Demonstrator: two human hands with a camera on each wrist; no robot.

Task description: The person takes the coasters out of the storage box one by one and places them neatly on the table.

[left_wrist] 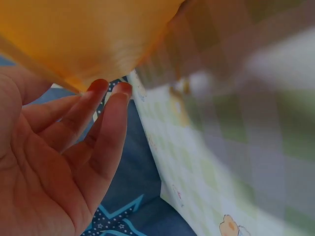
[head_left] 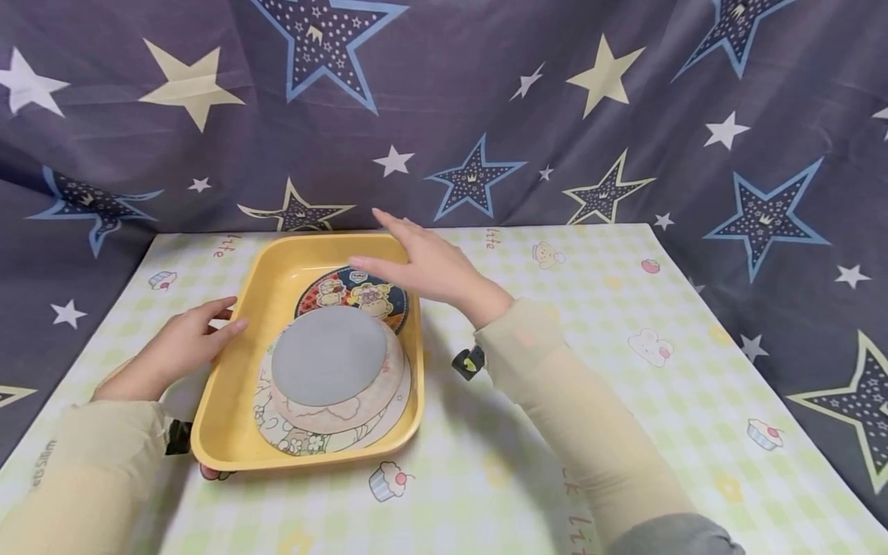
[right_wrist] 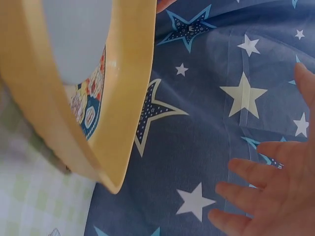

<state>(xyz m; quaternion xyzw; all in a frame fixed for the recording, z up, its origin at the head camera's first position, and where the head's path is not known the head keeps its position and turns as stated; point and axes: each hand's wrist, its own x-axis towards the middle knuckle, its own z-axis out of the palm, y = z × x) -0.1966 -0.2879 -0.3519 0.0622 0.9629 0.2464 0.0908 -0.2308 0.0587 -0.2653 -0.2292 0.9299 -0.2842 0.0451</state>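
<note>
As the left hand (head_left: 176, 347) pinches the yellow tray (head_left: 267, 285), perhaps for steadiness, the right hand (head_left: 435, 268) hovers empty, fingers spread.

A yellow tray (head_left: 277, 281) apparently rests directly on the green-and-white checked table (head_left: 597, 324).

Right-hand grip (right_wrist: 275, 191), fingers spread, at right of view, clear of yellow tray (right_wrist: 125, 64) (grey disc (right_wrist: 78, 39) inside, overlapping a patterned disc (right_wrist: 92, 101)), star-print cloth (right_wrist: 206, 128) behind.

Overlapping discs (head_left: 329, 354) in the tray (head_left: 267, 287) on the table (head_left: 590, 293), curtain (head_left: 541, 116) behind
</note>
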